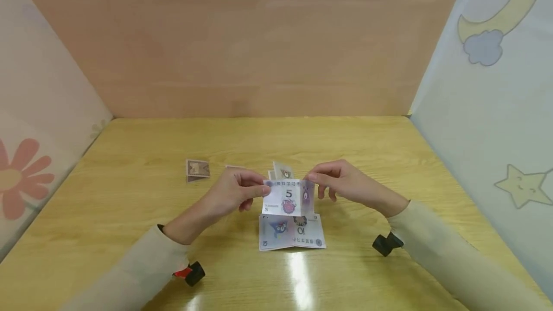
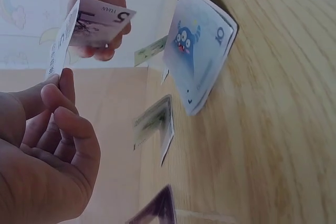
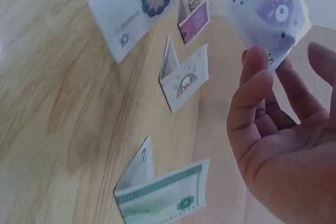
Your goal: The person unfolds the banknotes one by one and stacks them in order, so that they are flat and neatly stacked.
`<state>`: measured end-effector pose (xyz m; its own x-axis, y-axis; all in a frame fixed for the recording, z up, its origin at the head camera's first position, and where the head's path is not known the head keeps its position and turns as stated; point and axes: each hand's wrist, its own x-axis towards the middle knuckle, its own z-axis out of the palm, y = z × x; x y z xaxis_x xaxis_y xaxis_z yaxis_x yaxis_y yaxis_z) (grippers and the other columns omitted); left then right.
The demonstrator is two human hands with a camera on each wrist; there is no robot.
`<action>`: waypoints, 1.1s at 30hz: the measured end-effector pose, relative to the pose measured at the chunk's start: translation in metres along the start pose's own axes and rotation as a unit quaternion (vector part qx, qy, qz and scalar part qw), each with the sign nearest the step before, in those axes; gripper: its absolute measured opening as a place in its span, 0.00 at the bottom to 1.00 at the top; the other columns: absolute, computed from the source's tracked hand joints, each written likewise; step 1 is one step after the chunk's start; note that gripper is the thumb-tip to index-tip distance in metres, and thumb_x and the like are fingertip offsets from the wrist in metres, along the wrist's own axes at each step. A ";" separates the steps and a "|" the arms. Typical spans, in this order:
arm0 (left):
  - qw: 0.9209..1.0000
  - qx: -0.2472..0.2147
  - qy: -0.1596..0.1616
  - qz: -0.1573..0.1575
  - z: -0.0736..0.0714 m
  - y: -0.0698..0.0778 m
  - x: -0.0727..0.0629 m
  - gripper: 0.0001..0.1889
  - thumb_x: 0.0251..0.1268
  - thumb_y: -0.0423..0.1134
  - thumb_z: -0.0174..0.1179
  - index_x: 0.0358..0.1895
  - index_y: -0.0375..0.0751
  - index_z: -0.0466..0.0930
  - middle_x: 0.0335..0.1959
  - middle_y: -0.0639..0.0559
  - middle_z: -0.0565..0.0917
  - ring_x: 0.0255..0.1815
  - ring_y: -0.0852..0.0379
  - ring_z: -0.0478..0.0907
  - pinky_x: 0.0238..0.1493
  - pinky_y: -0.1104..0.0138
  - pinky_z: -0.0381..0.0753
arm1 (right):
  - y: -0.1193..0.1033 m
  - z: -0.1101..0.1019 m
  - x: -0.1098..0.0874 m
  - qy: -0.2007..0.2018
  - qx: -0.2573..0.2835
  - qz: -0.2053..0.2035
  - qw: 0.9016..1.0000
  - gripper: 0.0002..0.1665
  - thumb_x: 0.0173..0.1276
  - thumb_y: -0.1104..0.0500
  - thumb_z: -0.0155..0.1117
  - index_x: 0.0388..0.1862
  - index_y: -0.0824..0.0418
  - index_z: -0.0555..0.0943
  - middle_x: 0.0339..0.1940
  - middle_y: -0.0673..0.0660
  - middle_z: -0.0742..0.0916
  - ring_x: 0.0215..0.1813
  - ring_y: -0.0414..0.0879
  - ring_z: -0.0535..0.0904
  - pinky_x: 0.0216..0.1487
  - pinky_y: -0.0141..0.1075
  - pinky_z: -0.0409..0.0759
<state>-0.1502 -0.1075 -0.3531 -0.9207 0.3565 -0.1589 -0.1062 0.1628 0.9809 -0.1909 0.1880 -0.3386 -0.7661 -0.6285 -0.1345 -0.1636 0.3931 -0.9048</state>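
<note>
A creased play banknote [image 1: 282, 198] marked 5 is held up between both hands. My left hand [image 1: 237, 188] pinches its left edge between thumb and fingers. At the upper right corner, my right hand [image 1: 341, 181] grips it with the fingertips. The note's right part bends back along a crease, as the left wrist view shows. Below and nearer me, a folded banknote [image 1: 291, 235] marked 10 lies on the table, its far edge hidden behind the 5 note. In the left wrist view this 10 note [image 2: 194, 45] shows a blue horned monster.
Behind the hands stands a small folded note [image 1: 283, 171]. A brown folded note [image 1: 198, 169] is further left on the wooden table [image 1: 129, 157]. The right wrist view shows a green-banded folded note [image 3: 165, 195] and a purple one [image 3: 195, 22]. Patterned panels flank the table.
</note>
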 end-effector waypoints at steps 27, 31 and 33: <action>0.994 0.103 -0.035 0.015 0.004 -0.025 -0.013 0.09 0.62 0.29 0.69 0.46 0.37 0.85 0.24 0.45 0.86 0.13 0.56 0.69 0.15 0.70 0.67 | 0.017 0.018 -0.023 0.000 -0.050 0.028 0.998 0.06 0.68 0.59 0.70 0.38 0.62 0.84 0.26 0.57 0.82 0.23 0.41 0.71 0.20 0.29 0.66; 0.992 0.127 -0.025 -0.002 0.007 -0.028 -0.014 0.07 0.61 0.29 0.70 0.42 0.38 0.84 0.21 0.45 0.84 0.12 0.58 0.69 0.15 0.70 0.67 | 0.024 0.024 -0.019 -0.008 -0.060 0.029 0.998 0.06 0.68 0.59 0.71 0.37 0.61 0.84 0.25 0.54 0.82 0.23 0.39 0.70 0.23 0.29 0.68; 0.990 0.142 -0.020 -0.013 0.008 -0.029 -0.013 0.07 0.61 0.30 0.70 0.40 0.40 0.83 0.20 0.45 0.82 0.12 0.59 0.68 0.15 0.70 0.67 | 0.028 0.026 -0.017 -0.010 -0.066 0.031 0.997 0.06 0.68 0.59 0.71 0.37 0.61 0.85 0.23 0.52 0.81 0.24 0.39 0.70 0.24 0.29 0.68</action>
<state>-0.1316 -0.1096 -0.3807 -0.9029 0.3842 -0.1927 -0.0142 0.4213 0.9068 -0.1661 0.1925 -0.3724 -0.7647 -0.6131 -0.1983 -0.1972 0.5156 -0.8338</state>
